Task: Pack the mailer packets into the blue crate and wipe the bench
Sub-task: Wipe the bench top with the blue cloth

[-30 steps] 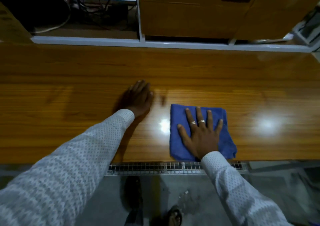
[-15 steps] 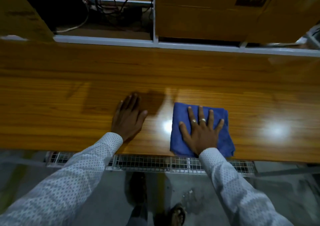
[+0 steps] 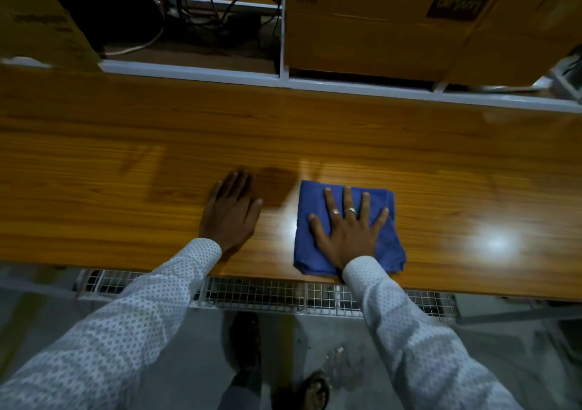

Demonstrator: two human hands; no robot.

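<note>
A folded blue cloth (image 3: 389, 246) lies on the glossy wooden bench (image 3: 110, 195) near its front edge. My right hand (image 3: 348, 230) presses flat on the cloth with fingers spread; two rings show on it. My left hand (image 3: 231, 213) rests flat on the bare wood a short way left of the cloth, fingers straight and together. No mailer packets and no blue crate are in view.
Behind the bench runs a white shelf frame (image 3: 283, 76) holding cardboard boxes (image 3: 378, 22) and a tangle of cables (image 3: 204, 9). Another box (image 3: 41, 25) stands at the back left. A wire mesh tray (image 3: 283, 296) hangs under the front edge; feet show on the floor.
My left hand has drawn back toward the front edge and a little left. My right hand stays flat on the cloth, which has barely shifted; the view has swung slightly left.
</note>
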